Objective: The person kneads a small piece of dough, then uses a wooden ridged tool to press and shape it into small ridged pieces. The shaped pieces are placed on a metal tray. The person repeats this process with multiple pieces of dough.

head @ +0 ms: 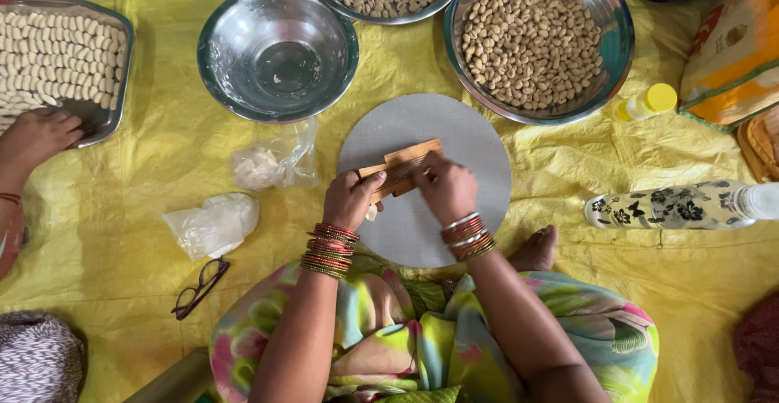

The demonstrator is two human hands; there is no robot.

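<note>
Both hands sit over the round grey board [454,139]. Left hand [350,200] is clamped on the near end of a ridged wooden paddle [402,168] w/ a pale dough bit under it; right hand [445,188] presses fingers-together on its top. Beyond the board – empty steel bowl [277,52], then bowl of shaped dough pieces [531,42].

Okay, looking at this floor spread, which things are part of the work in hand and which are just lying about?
In use: ridged wooden board held by left hand and right hand; round grey disc beneath; steel bowl of shaped pieces; empty steel bowl.

Lying about: dark-framed spectacles; floral-patterned bottle; yellow-capped bottle.
</note>
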